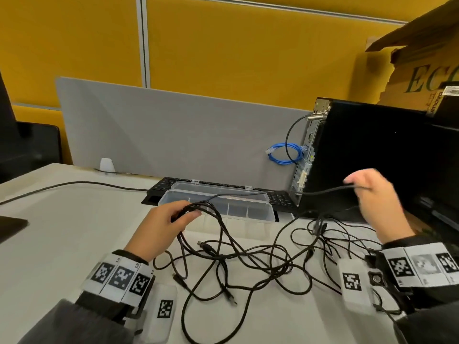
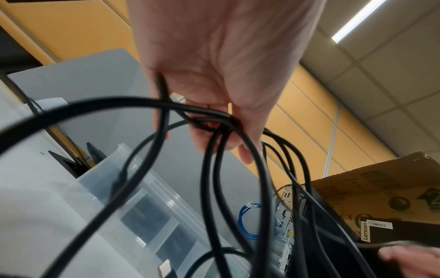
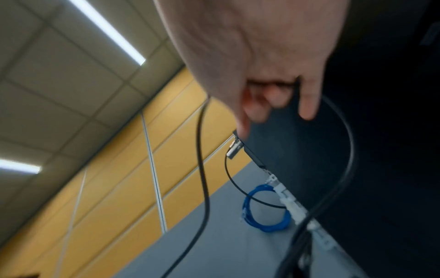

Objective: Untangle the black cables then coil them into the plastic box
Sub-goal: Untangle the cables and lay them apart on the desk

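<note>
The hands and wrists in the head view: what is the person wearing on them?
Both hands are bare. The left wrist and the right wrist each carry a white band printed with black square code markers, over dark grey sleeves, with a small white tagged box strapped beside each band.

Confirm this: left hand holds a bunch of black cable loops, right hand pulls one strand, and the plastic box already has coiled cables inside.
Wrong on the box: the head view shows no coil inside it. Left hand does hold the cable loops; right hand does grip one strand.
</note>
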Demonstrator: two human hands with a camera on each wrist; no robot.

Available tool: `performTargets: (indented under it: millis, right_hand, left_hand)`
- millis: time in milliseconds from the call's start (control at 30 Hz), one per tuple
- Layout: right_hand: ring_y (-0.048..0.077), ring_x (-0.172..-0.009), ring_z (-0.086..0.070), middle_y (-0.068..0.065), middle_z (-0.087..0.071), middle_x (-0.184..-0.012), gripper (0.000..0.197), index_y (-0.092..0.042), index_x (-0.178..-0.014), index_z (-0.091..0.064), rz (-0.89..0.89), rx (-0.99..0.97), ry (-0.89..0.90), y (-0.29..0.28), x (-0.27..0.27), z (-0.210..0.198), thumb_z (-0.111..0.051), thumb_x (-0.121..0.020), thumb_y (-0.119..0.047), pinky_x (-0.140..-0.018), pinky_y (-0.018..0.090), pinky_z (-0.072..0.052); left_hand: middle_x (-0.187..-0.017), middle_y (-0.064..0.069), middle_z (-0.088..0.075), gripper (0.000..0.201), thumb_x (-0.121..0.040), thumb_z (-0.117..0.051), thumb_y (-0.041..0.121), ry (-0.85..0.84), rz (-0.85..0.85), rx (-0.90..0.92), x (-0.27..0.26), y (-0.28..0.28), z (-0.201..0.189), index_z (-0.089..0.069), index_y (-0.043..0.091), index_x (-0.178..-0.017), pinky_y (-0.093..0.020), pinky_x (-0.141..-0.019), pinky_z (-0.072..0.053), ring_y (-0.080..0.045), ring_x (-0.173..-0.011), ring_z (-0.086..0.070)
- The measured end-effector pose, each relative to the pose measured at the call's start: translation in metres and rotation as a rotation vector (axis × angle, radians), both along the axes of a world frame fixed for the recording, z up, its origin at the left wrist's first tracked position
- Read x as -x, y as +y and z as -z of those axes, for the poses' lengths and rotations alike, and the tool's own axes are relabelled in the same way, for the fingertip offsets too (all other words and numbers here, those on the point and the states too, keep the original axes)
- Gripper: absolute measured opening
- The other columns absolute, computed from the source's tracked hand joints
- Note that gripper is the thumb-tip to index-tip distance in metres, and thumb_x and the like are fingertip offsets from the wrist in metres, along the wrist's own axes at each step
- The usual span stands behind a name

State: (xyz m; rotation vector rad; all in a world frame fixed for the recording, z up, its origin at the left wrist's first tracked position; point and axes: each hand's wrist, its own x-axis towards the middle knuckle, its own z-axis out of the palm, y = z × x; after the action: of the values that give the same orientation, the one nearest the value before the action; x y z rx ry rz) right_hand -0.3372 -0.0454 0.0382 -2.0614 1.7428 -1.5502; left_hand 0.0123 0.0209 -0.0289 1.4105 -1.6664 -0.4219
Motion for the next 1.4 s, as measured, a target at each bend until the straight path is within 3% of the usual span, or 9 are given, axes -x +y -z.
performTargets:
  millis: [67, 167, 367, 533, 867, 1033, 1200, 1300, 1400]
  right_hand:
    - [0.014, -0.085, -0.049, -0.002, -0.056, -0.089, 0.012, -0.023, -0.101, -0.056, -0.014, -0.325, 0.462, 0.004, -0.004, 0.01, -0.053, -0.092, -0.015, -0.07, 0.024, -0.037]
    - [0.015, -0.116, -0.033, -0.005, -0.042, -0.12, 0.069, -0.04, -0.134, -0.029, -0.124, -0.702, 0.896, 0.016, -0.018, 0.016, -0.07, -0.08, -0.032, -0.097, 0.031, -0.037]
    - [0.008, -0.136, -0.018, -0.01, -0.023, -0.149, 0.077, -0.041, -0.145, -0.004, -0.54, -0.427, 0.577, 0.036, -0.1, 0.013, -0.055, -0.088, -0.044, -0.11, 0.033, -0.024]
    - [-0.004, -0.073, -0.047, -0.01, -0.049, -0.079, 0.019, -0.023, -0.088, -0.053, -0.668, -0.31, 0.514, 0.038, -0.128, -0.007, -0.039, -0.098, -0.03, -0.07, 0.014, -0.041]
    - [0.004, -0.032, -0.023, -0.009, -0.03, -0.045, 0.025, -0.021, -0.068, -0.043, -0.211, 0.097, -1.007, 0.008, -0.016, -0.059, -0.036, -0.091, -0.018, -0.034, 0.016, -0.018]
    - [0.018, -0.085, -0.052, 0.005, -0.055, -0.099, 0.038, -0.023, -0.128, -0.049, 0.092, 0.193, -0.274, -0.005, -0.004, -0.03, -0.045, -0.091, -0.032, -0.072, 0.026, -0.043]
    - [0.017, -0.133, -0.025, -0.001, -0.035, -0.14, 0.054, -0.037, -0.142, -0.029, -0.043, 0.047, 0.589, 0.025, -0.083, 0.001, -0.035, -0.09, -0.053, -0.106, 0.049, -0.018]
    - [0.022, -0.129, -0.039, 0.002, -0.051, -0.127, 0.052, -0.026, -0.132, -0.045, -0.169, 0.052, 0.887, 0.037, -0.116, 0.016, -0.026, -0.089, -0.049, -0.106, 0.052, -0.024]
    - [0.019, -0.083, -0.056, -0.001, -0.056, -0.084, 0.052, -0.018, -0.095, -0.06, -0.164, 0.063, 0.97, 0.039, -0.123, 0.0, -0.022, -0.088, -0.052, -0.086, 0.043, -0.044]
  left_hand:
    - [-0.066, 0.008, -0.062, 0.012, -0.09, -0.056, 0.03, 0.037, 0.018, 0.013, 0.003, 0.002, -0.002, -0.064, 0.039, -0.087, -0.011, -0.059, -0.042, 0.002, -0.061, -0.053]
    - [-0.069, 0.033, -0.061, 0.017, -0.09, -0.056, 0.027, 0.046, 0.053, 0.045, 0.01, 0.005, -0.005, -0.062, 0.042, -0.088, -0.01, -0.058, -0.044, 0.008, -0.065, -0.054]
    - [-0.087, 0.033, -0.065, 0.02, -0.086, -0.062, 0.025, 0.055, 0.086, 0.149, 0.024, 0.007, -0.004, -0.063, 0.044, -0.093, -0.003, -0.071, -0.04, 0.011, -0.087, -0.056]
    - [-0.09, 0.019, -0.068, 0.018, -0.085, -0.064, 0.022, 0.008, 0.128, 0.172, 0.023, 0.007, -0.002, -0.068, 0.037, -0.094, -0.015, -0.073, -0.047, -0.008, -0.086, -0.062]
    - [-0.074, -0.003, -0.067, 0.013, -0.088, -0.062, 0.021, 0.082, 0.015, 0.064, -0.002, 0.0, 0.002, -0.066, 0.033, -0.084, -0.025, -0.059, -0.05, -0.024, -0.068, -0.062]
    - [-0.076, 0.012, -0.064, 0.013, -0.088, -0.061, 0.023, 0.046, 0.064, 0.073, 0.007, 0.003, 0.0, -0.066, 0.035, -0.086, -0.009, -0.058, -0.042, -0.003, -0.064, -0.056]
    - [-0.08, 0.013, -0.064, 0.016, -0.091, -0.056, 0.023, 0.069, 0.073, 0.109, 0.013, 0.003, -0.001, -0.067, 0.034, -0.095, -0.008, -0.057, -0.037, -0.001, -0.063, -0.052]
    - [-0.084, 0.019, -0.065, 0.018, -0.09, -0.057, 0.021, 0.073, 0.09, 0.123, 0.016, 0.006, -0.004, -0.066, 0.036, -0.094, -0.007, -0.061, -0.039, 0.001, -0.068, -0.055]
    - [-0.085, 0.018, -0.066, 0.02, -0.088, -0.061, 0.019, 0.022, 0.071, 0.126, 0.009, 0.007, -0.006, -0.065, 0.039, -0.09, -0.009, -0.064, -0.043, -0.003, -0.072, -0.058]
